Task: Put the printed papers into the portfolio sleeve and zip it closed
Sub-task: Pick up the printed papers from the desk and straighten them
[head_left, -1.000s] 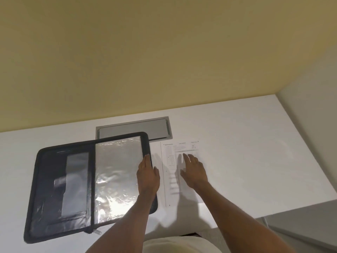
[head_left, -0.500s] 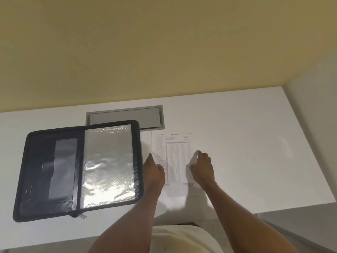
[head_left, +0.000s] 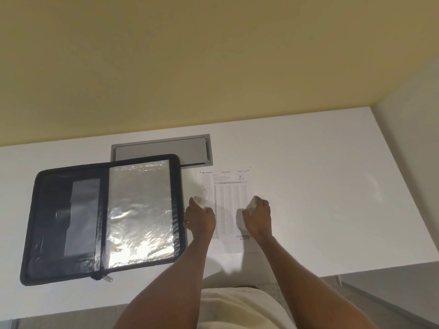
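A black zip portfolio [head_left: 33,233] lies open on the white desk [head_left: 332,198], left of centre. Its right half holds a shiny clear sleeve [head_left: 140,210], and its zipper pull [head_left: 107,278] sticks out at the bottom of the spine. The printed papers [head_left: 228,198], a table form on top, lie flat just right of the portfolio. My left hand [head_left: 200,219] is curled on the papers' left edge. My right hand [head_left: 259,217] is curled on their right edge, fingers pinching it.
A grey cable hatch [head_left: 161,150] is set into the desk behind the portfolio, partly covered by its top corner. A yellow wall rises behind the desk and a pale wall on the right. The desk's front edge runs near my body.
My left hand left the portfolio's right rim and went to the papers' left edge. My right hand slid from flat on the sheet to its right edge, and both hands' fingers curled.
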The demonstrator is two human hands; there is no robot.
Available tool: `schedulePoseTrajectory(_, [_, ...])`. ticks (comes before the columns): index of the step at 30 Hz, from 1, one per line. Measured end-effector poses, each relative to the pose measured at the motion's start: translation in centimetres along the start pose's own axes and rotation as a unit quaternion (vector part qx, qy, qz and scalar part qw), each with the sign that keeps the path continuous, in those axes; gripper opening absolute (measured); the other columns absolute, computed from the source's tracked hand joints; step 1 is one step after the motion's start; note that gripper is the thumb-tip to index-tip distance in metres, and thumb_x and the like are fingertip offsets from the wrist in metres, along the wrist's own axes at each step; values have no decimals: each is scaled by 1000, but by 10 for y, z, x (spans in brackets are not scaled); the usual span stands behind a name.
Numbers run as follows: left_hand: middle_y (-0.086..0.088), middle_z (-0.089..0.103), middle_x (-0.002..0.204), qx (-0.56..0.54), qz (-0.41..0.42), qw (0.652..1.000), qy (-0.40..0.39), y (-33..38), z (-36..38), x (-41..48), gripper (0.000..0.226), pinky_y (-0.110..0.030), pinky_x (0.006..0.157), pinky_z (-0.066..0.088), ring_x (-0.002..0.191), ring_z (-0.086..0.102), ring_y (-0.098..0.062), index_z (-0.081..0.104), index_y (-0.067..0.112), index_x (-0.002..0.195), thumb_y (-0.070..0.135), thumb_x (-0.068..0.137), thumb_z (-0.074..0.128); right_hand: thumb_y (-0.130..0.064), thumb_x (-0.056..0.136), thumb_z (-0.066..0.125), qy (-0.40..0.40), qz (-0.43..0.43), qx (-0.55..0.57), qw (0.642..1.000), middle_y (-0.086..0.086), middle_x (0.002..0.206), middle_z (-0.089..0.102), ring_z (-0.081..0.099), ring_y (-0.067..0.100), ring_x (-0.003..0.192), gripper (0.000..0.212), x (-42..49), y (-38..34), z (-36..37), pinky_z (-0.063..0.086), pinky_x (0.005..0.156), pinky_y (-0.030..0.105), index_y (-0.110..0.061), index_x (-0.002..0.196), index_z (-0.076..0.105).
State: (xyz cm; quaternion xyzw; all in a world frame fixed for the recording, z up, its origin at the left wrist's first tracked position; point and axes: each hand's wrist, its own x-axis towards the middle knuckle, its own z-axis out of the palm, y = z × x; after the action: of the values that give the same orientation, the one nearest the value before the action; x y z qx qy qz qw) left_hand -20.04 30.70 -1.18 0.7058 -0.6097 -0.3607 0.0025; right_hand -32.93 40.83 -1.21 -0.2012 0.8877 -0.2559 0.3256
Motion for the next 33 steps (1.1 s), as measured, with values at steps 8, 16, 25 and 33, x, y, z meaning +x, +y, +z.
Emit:
schedulePoseTrajectory(8, [-10, 69, 106, -123, -91, 987, -41, 3, -8, 14, 25, -52, 93, 58, 103, 67, -31, 63, 6, 113, 20, 92, 65, -13, 89, 65, -4, -1, 20, 1000, 15, 128, 49, 48, 34, 121, 43, 0, 0, -3, 43, 94, 37, -1, 128, 50])
schedulePoseTrajectory(16, [-10, 58, 77, -210, -36, 975, -56, -19, -17, 19, 17, -31, 61, 40, 69, 49, -20, 62, -5, 87, 1, 96, 49, -15, 90, 64, 6, 4, 27, 1000, 12, 136, 46, 45, 32, 128, 50, -7, -2, 0, 44, 95, 39, -5, 136, 46])
schedulePoseTrajectory(25, [-2, 77, 96, -339, -34, 931, -134, -35, -43, 28, 20, -37, 82, 61, 90, 74, -28, 76, 19, 100, 1, 95, 68, -13, 90, 66, -13, -16, 49, 999, 16, 129, 50, 47, 33, 124, 49, -6, -2, -10, 43, 99, 38, -3, 135, 48])
schedulePoseTrajectory(33, [-13, 77, 114, -408, 8, 883, -231, -41, -85, 40, 17, -51, 93, 61, 106, 74, -37, 78, 12, 110, 8, 96, 68, -25, 95, 73, -181, -17, 348, 920, 3, 140, 65, 62, 18, 129, 59, 8, -16, -54, 45, 114, 41, -14, 148, 49])
